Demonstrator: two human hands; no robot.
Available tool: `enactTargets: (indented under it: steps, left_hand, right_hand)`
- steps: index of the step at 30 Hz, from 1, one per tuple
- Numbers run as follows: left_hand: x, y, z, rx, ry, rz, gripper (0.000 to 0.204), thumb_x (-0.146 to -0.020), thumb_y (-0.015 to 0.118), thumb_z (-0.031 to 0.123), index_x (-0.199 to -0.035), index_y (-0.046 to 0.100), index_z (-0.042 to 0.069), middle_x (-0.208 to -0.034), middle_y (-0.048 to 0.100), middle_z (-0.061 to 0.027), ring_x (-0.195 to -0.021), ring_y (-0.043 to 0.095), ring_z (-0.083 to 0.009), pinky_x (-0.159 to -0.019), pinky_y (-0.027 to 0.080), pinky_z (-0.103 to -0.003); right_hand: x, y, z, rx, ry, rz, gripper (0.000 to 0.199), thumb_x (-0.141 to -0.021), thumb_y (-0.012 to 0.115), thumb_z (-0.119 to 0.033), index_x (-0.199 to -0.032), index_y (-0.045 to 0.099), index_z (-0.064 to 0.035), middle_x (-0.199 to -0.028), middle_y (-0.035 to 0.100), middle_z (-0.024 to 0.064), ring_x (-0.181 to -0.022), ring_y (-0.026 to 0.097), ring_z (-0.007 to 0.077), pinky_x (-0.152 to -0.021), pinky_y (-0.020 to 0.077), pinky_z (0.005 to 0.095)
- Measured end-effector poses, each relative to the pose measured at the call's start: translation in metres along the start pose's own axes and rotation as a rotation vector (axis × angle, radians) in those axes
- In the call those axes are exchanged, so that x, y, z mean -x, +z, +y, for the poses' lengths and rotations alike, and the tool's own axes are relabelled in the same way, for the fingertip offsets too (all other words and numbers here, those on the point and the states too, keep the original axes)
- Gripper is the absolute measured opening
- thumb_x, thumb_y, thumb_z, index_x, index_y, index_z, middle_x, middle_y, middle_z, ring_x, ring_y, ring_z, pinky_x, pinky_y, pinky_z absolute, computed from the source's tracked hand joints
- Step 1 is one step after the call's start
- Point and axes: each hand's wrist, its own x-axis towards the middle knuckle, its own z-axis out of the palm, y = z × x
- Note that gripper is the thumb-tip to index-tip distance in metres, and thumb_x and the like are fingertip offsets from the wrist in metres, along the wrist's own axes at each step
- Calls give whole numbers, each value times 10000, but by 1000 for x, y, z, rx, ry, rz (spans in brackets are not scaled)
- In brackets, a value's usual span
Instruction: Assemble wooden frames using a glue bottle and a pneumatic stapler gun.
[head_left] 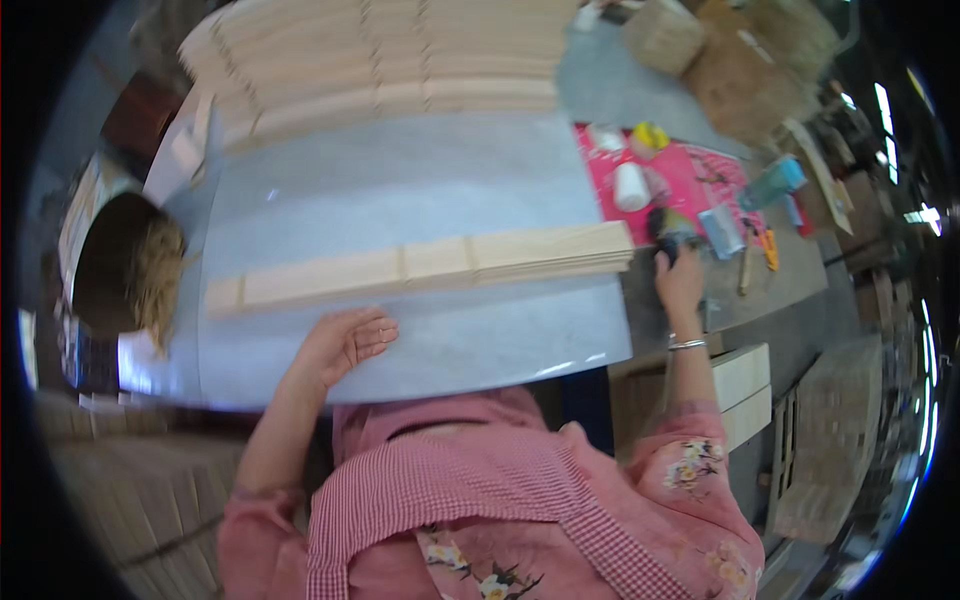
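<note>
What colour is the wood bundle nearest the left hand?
Pale cream: the bundle shows best in the head view.

Strip lights [883, 108] glow right of the pale table [400, 180].

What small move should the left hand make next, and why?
Perhaps lay the open left hand on the long, pale wooden slat stack to steady it: that hand appears just short of its near edge, while the right hand is at a dark, blurred object beside the stack's right end.
</note>
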Motion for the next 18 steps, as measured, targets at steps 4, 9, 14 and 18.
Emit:
enactTargets:
  steps: [4,9,14,18]
  left_hand:
    - [32,-40,14,-1418,805,286,587,-778,834,196,-1296,616,25,-1153,681,-135,-985,662,-252,-847,520,-334]
    - [8,-92,73,-1934,1066,410,737,-647,851,190,-1334,596,111,-1316,580,-122,-1177,551,-297,-1021,431,-429]
    - [-10,-108,101,-1953,718,314,628,-633,830,159,-1228,642,85,-1196,640,-102,-1060,588,-313,-955,475,-402]
    - [-27,-118,121,-1895,728,371,571,-637,814,153,-1178,656,67,-1128,661,-104,-1010,602,-323,-908,493,-394]
  right_hand:
    - [16,-46,-99,-292,-601,23,566,-789,785,-318,-1240,602,-29,-1166,645,174,-1073,607,352,-937,498,425]
    - [12,-25,-163,-127,-1019,-246,664,-682,835,-280,-1260,584,-71,-1182,641,136,-1075,604,329,-926,498,397]
    - [-8,-11,-177,-61,-1012,-464,628,-644,835,-246,-1205,597,-95,-1155,645,116,-1056,610,319,-896,510,388]
    - [-35,6,-206,-54,-986,-464,528,-647,812,-210,-1121,609,-97,-1120,648,104,-1023,618,317,-869,520,392]
